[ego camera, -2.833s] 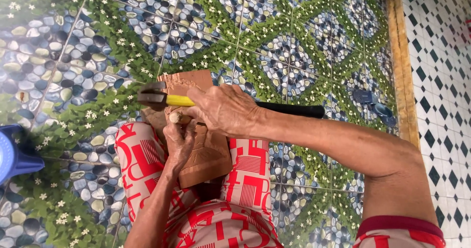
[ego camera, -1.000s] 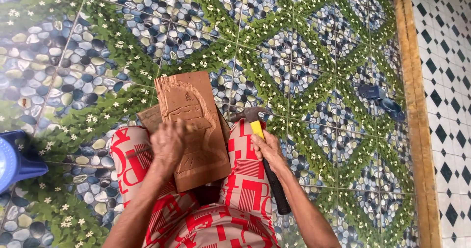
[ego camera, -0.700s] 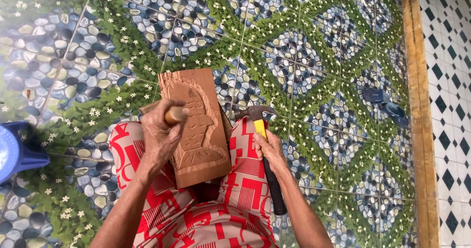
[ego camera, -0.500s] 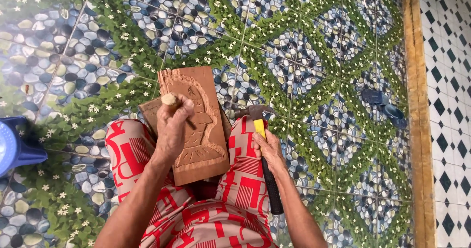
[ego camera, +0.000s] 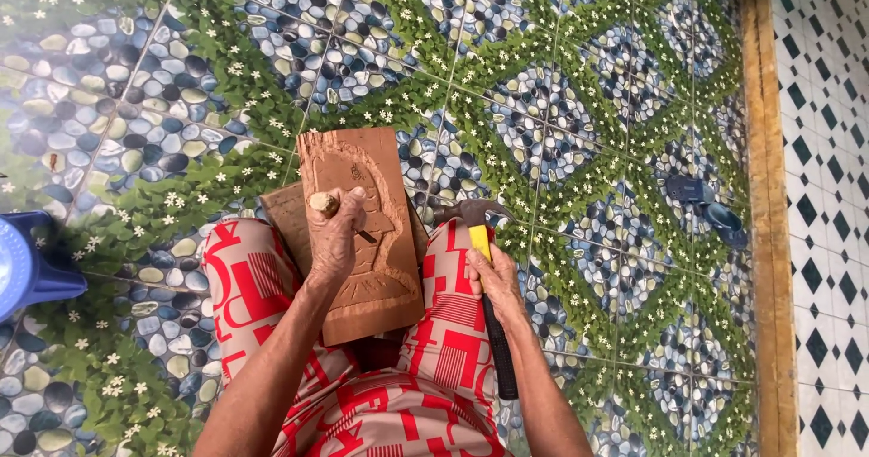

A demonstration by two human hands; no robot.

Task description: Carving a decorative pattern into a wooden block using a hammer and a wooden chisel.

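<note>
**A:** So, where does the work stand?

**B:** Mid-carving, I'd judge. The left hand (ego camera: 333, 240) is closed around a wooden-handled chisel (ego camera: 337, 214), its blade tip resting on the carved wooden panel (ego camera: 367, 231). The panel leans across the person's lap, on red-and-white patterned trousers (ego camera: 444, 366), with a second wooden board (ego camera: 285, 217) just under its far end.

**A:** And the other hand?

**B:** The right hand (ego camera: 493, 280) is wrapped around a hammer (ego camera: 484, 285) with a yellow neck and black grip. It lies along the right thigh, head pointing away, well apart from the chisel. The two hands are apart, each clamped on its own tool.

**A:** What would the next stroke ask for?

**B:** Probably lifting the hammer and bringing it squarely onto the chisel's butt, with the left hand holding the blade's angle steady so it doesn't skid across the relief.

**A:** Any containers about?

**B:** One blue plastic vessel (ego camera: 32, 271) at the left edge, on the pebble-patterned tile floor (ego camera: 579, 122). Only part shows; I cannot tell what's inside. Some small dark things (ego camera: 701, 205) lie on the floor to the right, too small to identify.
</note>
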